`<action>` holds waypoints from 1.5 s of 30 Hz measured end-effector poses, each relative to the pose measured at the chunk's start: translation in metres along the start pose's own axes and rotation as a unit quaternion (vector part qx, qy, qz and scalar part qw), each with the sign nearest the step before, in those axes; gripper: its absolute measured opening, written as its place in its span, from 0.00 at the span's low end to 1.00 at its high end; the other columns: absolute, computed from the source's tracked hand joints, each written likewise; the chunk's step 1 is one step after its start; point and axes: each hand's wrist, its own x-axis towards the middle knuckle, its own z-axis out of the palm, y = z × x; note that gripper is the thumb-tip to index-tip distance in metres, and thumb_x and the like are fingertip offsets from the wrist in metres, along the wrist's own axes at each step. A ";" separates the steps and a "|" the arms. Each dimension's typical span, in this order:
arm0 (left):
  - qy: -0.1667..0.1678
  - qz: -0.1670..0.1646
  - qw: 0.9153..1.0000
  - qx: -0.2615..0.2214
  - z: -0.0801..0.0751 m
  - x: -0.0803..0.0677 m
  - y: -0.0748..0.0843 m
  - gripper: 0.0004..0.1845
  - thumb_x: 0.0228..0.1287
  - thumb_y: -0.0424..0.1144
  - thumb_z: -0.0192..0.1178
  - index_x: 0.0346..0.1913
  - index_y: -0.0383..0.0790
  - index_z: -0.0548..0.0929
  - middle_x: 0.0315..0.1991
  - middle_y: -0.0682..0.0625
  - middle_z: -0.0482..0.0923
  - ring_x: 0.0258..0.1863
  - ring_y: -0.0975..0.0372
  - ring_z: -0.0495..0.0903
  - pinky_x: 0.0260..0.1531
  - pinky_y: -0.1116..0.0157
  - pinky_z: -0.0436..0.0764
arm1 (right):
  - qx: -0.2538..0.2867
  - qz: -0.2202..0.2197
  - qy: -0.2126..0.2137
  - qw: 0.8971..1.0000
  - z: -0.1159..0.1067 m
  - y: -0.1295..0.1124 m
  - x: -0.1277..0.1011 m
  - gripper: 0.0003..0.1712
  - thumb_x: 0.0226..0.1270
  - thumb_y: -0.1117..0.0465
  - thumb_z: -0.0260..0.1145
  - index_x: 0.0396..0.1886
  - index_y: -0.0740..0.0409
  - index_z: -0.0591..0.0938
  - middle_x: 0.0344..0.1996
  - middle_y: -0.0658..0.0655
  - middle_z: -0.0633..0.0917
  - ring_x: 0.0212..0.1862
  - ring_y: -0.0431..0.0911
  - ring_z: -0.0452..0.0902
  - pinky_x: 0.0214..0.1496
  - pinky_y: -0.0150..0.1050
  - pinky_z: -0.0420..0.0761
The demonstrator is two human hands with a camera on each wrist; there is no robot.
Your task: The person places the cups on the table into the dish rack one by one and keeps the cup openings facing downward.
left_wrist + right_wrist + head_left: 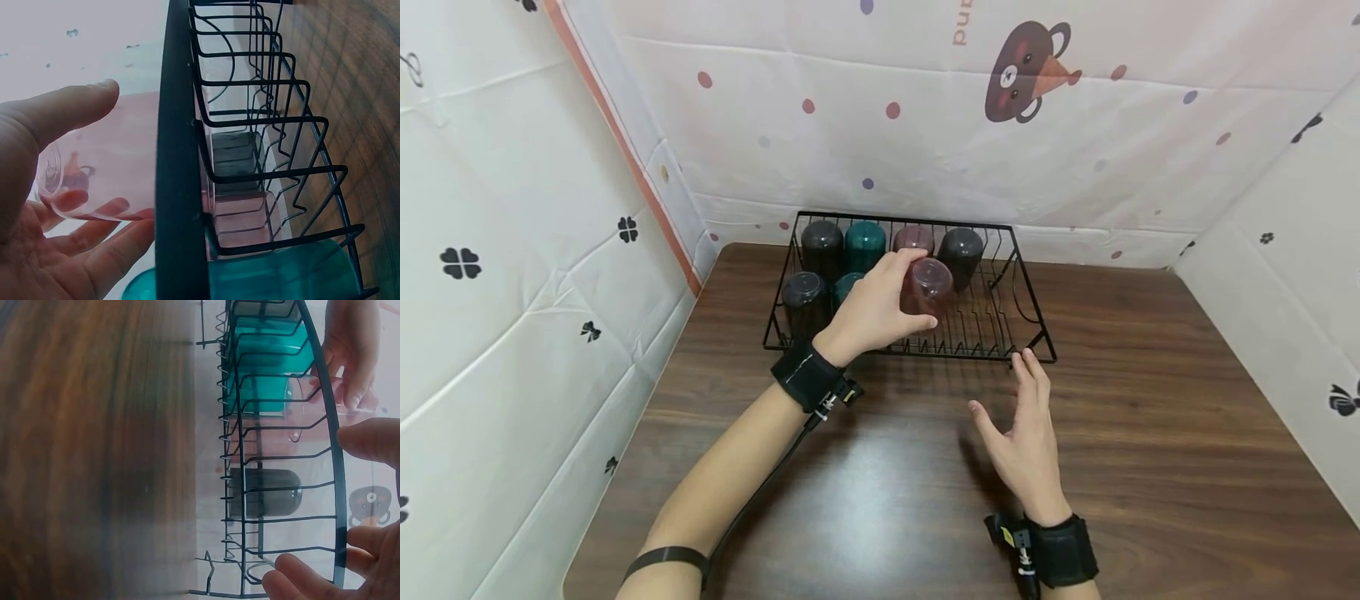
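Observation:
A black wire dish rack [1033,333] stands at the back of the wooden table [1150,467]. Several cups sit upside down in it: dark [822,244], teal [865,243], pink [913,238] and dark [961,252]. My left hand [919,290] grips a translucent pink cup [936,279], bottom up, in the rack's front row; I cannot tell if it rests on the wires. The left wrist view shows thumb and fingers [94,240] curled round this cup [106,162]. My right hand [1000,387] hovers open near the rack's front right corner, holding nothing.
Patterned white sheets [512,250] wall in the table on the left, back and right. The rack's right half holds only bare wire slots [992,312]. A dark cup [805,298] and a teal cup [847,286] stand left of my left hand.

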 end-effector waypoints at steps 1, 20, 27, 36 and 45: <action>0.000 -0.001 1.000 -0.001 0.000 0.000 -0.001 0.48 0.55 0.52 0.76 0.75 0.50 0.62 0.66 0.45 0.71 0.56 0.54 0.80 0.53 0.52 0.84 | -0.001 0.000 -0.001 1.000 0.000 0.000 0.000 0.52 0.67 0.58 0.72 0.83 0.54 0.53 0.82 0.57 0.50 0.74 0.61 0.64 0.62 0.63 0.76; -0.003 0.001 0.998 0.068 0.005 0.013 -0.003 0.49 0.53 0.56 0.77 0.74 0.46 0.65 0.66 0.47 0.75 0.58 0.56 0.80 0.54 0.54 0.83 | -0.012 0.001 0.006 1.000 0.001 0.001 -0.003 0.52 0.67 0.56 0.73 0.82 0.55 0.54 0.82 0.57 0.51 0.74 0.59 0.63 0.62 0.59 0.76; 0.005 0.013 0.997 0.079 0.002 0.017 -0.006 0.47 0.52 0.56 0.77 0.74 0.54 0.65 0.60 0.48 0.77 0.54 0.56 0.80 0.50 0.52 0.84 | -0.011 -0.002 0.008 1.000 0.002 0.000 -0.003 0.52 0.67 0.56 0.73 0.82 0.55 0.54 0.82 0.57 0.51 0.74 0.59 0.63 0.62 0.59 0.76; -0.012 -0.008 0.996 0.088 0.001 0.019 -0.007 0.46 0.51 0.59 0.77 0.70 0.50 0.67 0.57 0.50 0.81 0.49 0.59 0.82 0.44 0.57 0.84 | -0.006 -0.003 0.006 1.000 0.000 -0.001 -0.001 0.52 0.68 0.56 0.73 0.83 0.54 0.53 0.82 0.56 0.50 0.73 0.62 0.65 0.60 0.62 0.77; -0.049 -0.027 0.992 0.116 0.009 0.016 -0.014 0.44 0.51 0.55 0.78 0.68 0.46 0.68 0.60 0.47 0.76 0.50 0.56 0.82 0.49 0.55 0.85 | -0.012 -0.004 0.004 1.000 0.000 -0.001 -0.001 0.52 0.67 0.56 0.73 0.83 0.53 0.53 0.82 0.57 0.50 0.72 0.62 0.66 0.59 0.61 0.77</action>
